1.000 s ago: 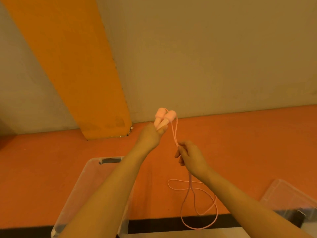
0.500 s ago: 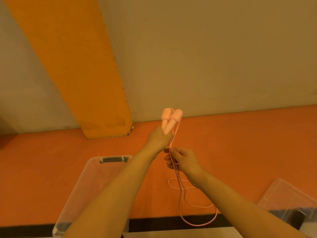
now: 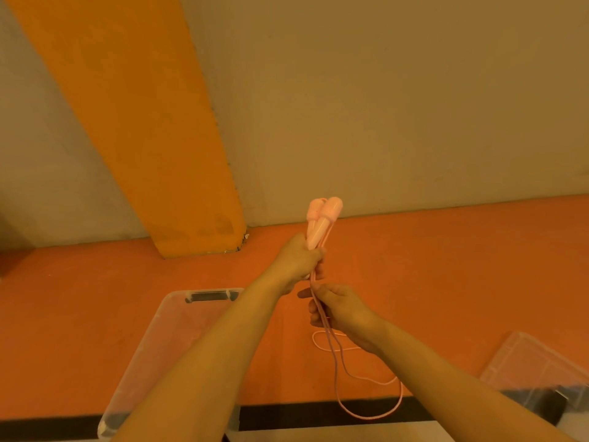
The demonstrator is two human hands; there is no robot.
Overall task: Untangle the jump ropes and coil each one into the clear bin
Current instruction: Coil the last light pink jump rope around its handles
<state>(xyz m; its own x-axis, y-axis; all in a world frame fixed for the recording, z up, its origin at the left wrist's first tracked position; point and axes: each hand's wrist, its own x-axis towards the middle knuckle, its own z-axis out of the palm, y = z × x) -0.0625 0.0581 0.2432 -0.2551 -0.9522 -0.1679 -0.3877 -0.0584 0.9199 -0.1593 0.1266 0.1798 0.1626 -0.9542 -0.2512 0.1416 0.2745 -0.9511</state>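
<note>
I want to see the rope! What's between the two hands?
In the head view, only a short stretch of pink jump rope cord runs from the left hand down to the right hand.

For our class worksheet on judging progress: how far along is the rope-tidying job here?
Done: both pink handles are paired in the left hand. In hand: the right hand pinches the rope below them. Left: the hanging loops are uncoiled, and nothing shows inside the clear bin.

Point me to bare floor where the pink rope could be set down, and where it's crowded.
Bare orange floor lies left of the clear bin, up to the orange pillar. More runs right of the right hand, between wall and lid. Crowded: between bin and lid, where the pink rope loops below the left hand.
</note>
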